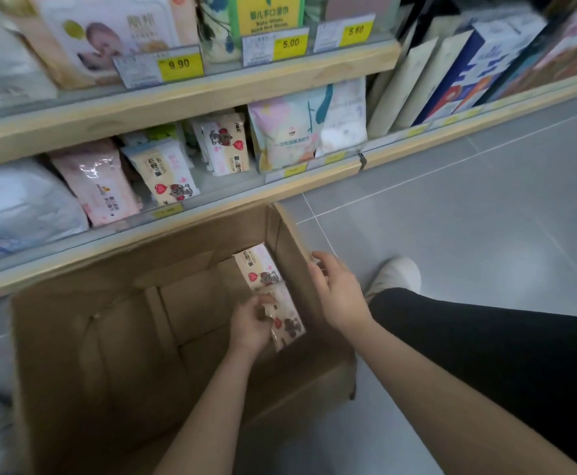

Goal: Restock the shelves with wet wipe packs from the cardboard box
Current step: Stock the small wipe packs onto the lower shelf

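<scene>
An open cardboard box (85,354) stands on the floor in front of the lowest shelf (163,231). Two cream wet wipe packs with a bear and red heart print lie against the box's right inner wall. My left hand (251,322) reaches into the box and grips the nearer pack (289,325) at its left edge. The farther pack (258,267) lies just beyond it, untouched. My right hand (336,291) hovers over the box's right wall with relaxed fingers, holding nothing. Matching bear-print packs (169,174) stand on the lowest shelf.
Pink wipe packs (100,188) and pale blue bundles (13,207) fill the shelf's left side, more packs its right. An upper shelf (191,97) carries yellow price tags. My black-clad leg (485,341) and white shoe (395,274) are on the grey tiled floor to the right.
</scene>
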### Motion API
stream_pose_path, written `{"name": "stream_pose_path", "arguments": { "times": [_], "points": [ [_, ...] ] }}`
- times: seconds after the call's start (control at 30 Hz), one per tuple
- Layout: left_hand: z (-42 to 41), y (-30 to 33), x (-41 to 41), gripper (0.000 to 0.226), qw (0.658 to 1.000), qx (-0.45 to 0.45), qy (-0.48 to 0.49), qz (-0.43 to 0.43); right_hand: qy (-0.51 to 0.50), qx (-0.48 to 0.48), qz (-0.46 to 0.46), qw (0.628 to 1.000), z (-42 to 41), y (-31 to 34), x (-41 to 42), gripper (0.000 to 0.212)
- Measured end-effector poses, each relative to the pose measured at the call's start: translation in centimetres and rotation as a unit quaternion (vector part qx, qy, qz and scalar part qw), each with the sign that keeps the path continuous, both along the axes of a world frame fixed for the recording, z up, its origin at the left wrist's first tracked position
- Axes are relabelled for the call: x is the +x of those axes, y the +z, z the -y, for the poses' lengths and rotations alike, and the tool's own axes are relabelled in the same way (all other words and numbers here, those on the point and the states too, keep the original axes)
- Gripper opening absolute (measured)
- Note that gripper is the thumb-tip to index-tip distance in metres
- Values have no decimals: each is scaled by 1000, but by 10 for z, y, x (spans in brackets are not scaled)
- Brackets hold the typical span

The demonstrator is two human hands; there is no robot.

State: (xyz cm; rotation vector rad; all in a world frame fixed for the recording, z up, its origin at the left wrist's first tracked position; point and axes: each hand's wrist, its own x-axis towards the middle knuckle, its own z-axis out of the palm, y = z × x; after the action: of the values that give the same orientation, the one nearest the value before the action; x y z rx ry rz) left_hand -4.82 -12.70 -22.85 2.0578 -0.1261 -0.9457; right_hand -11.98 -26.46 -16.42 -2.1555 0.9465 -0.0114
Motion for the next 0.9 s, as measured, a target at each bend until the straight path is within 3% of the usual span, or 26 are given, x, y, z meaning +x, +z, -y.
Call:
{"name": "stream_pose_path", "arguments": {
  "times": [0.2,0.3,0.4,0.6,0.7,0.9],
  "points": [
    [-65,42,38,51,994,-58,83,28,61,-165,4,984,-10,16,16,33],
    [-94,55,58,52,985,-85,150,3,104,-188,40,976,-30,30,38,35],
    [-113,59,71,54,980,-89,178,-1,146,-160,20,976,-49,24,57,39],
    [-129,33,82,53,977,-59,198,-46,64,-3,-146,987,-56,-48,86,52],
    [-134,15,86,41,976,-37,203,-68,40,0,-192,981,-48,-82,96,55],
    [-136,-9,91,41,967,-40,218,-129,56,-52,-232,970,-46,-116,106,56]
  ]
}}
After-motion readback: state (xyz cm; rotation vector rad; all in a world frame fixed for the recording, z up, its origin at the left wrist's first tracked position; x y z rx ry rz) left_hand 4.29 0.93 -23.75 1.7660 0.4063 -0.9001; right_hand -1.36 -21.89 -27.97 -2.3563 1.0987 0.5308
